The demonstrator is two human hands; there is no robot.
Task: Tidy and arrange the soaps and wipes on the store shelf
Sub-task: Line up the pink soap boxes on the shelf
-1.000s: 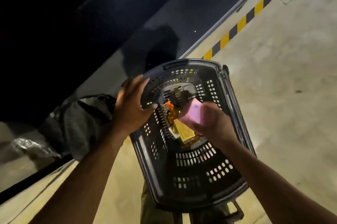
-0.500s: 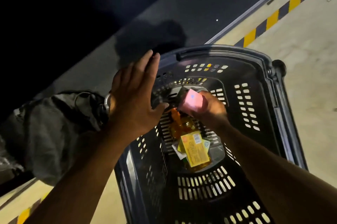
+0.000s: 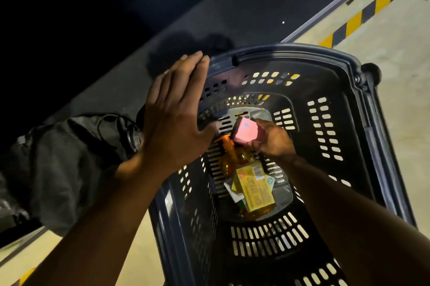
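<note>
A dark slotted shopping basket (image 3: 302,53) stands on the pale floor (image 3: 395,122) and fills the middle of the view. The right hand (image 3: 272,139) reaches down inside it, its grip closed round a small pink box (image 3: 244,133), which it holds above the basket's far end and clear of the things on the bottom. The left hand (image 3: 172,118) lies flat over the basket's left rim with the fingers straight and together, its grip open and holding nothing; it covers part of the left wall. On the bottom, nearer than the pink box, lies a yellow box (image 3: 254,189) on top of a flat white pack (image 3: 232,192), and an orange bottle (image 3: 229,148) lies just beside them, its cap close under the pink box. A grey bag (image 3: 65,164) with a black cord sits on the floor to the left, against the basket's side and partly behind the left forearm. A yellow and black hazard stripe (image 3: 356,20) runs along the floor at the far right. The yellow box carries dense print and a white barcode label, too small to read; the pink box shows one small blue mark, not legible.
</note>
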